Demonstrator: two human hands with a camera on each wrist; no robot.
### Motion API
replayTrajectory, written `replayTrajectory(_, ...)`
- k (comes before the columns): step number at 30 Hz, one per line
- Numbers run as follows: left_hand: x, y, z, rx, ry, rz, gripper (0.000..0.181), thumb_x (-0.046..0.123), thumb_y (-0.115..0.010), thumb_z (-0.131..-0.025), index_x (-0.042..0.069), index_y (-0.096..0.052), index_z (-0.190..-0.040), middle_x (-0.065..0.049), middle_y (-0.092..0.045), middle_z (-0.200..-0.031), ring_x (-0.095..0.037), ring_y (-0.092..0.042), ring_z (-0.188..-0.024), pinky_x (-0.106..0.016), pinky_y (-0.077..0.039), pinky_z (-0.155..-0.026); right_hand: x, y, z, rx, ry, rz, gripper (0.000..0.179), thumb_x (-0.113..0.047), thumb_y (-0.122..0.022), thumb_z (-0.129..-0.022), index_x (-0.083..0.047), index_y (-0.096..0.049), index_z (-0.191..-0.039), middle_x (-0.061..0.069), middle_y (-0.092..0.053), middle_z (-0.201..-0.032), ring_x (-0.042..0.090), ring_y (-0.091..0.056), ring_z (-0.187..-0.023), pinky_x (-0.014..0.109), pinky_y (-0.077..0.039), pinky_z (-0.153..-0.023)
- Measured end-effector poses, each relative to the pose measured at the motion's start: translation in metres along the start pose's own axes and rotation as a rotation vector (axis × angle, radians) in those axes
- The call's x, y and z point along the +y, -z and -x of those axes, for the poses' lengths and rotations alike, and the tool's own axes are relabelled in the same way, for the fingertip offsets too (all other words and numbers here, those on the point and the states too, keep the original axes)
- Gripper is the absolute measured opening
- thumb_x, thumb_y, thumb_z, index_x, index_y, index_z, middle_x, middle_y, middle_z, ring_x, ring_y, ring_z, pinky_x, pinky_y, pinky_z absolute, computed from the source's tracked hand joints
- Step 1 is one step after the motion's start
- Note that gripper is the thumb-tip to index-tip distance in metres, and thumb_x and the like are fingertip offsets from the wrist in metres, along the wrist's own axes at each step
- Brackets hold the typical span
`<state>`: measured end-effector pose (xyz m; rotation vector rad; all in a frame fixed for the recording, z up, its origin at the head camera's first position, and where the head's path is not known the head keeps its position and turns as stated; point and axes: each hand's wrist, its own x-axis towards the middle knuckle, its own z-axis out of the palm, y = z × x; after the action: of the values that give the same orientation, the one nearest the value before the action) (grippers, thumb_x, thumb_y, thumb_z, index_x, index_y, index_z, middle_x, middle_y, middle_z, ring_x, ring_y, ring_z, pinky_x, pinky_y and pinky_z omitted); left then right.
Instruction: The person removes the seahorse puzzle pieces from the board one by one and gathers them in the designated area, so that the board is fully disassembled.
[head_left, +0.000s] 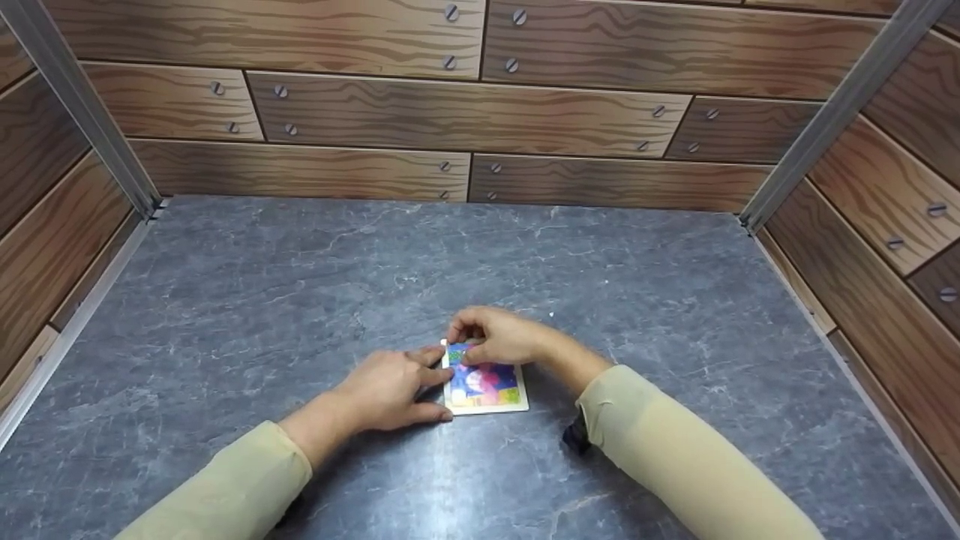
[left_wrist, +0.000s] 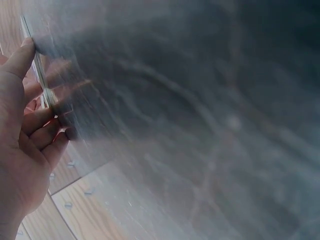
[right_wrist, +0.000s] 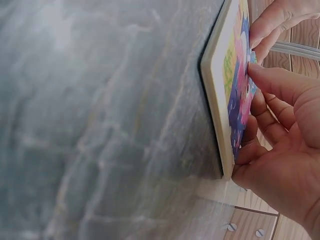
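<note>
Nearest us, below the hands, two pale sleeves (head_left: pixel 690 457) reach in, a black strap (head_left: pixel 576 435) under the right cuff. Past the left cuff we see the left hand (head_left: pixel 390 386) lying palm down, its fingers reaching forward and apart, their tips touching the left edge of the picture board (head_left: pixel 487 390), thumb at its near left corner. The right hand (head_left: pixel 502 337) arches over the board from the right, its fingers curled near the far left corner and its thumb tip against the print; we cannot tell whether they pinch a loose piece. The board lies flat between the hands, pale-bordered, with pink, blue and green artwork too small for us to read. Beyond the hands, the grey marbled tabletop (head_left: pixel 360 270) meets a wood-patterned wall (head_left: pixel 480 120).
</note>
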<state>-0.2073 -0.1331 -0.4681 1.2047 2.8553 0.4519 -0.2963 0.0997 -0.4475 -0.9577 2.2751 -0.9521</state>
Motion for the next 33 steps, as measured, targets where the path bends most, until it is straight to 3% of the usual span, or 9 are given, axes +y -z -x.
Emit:
replayTrajectory(12,0.001,0.0,0.0,-0.018,0.005,-0.007,0.061,0.053,-0.073,-0.098,0.012,-0.07,-0.142,-0.022,-0.057,-0.151,-0.038,-0.066,-0.126,-0.054,-0.058,-0.097,0.008,0.004,0.005,-0.046,-0.051,-0.144,0.035,0.009,-0.063,-0.094,-0.001,-0.069,-0.127,0.01,-0.067,-0.114,0.013,-0.059,-0.091,0.024,-0.052,-0.076)
replayTrajectory(22,0.001,0.0,0.001,-0.009,0.002,-0.008,0.06,0.054,-0.072,-0.098,0.012,-0.07,-0.141,-0.022,-0.057,-0.151,-0.038,-0.066,-0.127,-0.054,-0.058,-0.097,0.01,0.003,0.004,-0.033,-0.019,-0.121,0.03,0.007,-0.064,-0.096,-0.002,-0.071,-0.124,0.009,-0.068,-0.11,0.014,-0.058,-0.093,0.026,-0.05,-0.082)
replayTrajectory(33,0.0,0.0,0.0,-0.016,0.001,-0.007,0.06,0.055,-0.072,-0.098,0.013,-0.07,-0.142,-0.021,-0.056,-0.153,-0.037,-0.065,-0.129,-0.054,-0.057,-0.098,0.013,0.002,0.005,-0.041,-0.004,-0.193,0.039,0.006,-0.072,-0.087,-0.003,-0.07,-0.125,0.008,-0.066,-0.107,0.014,-0.06,-0.091,0.023,-0.053,-0.072)
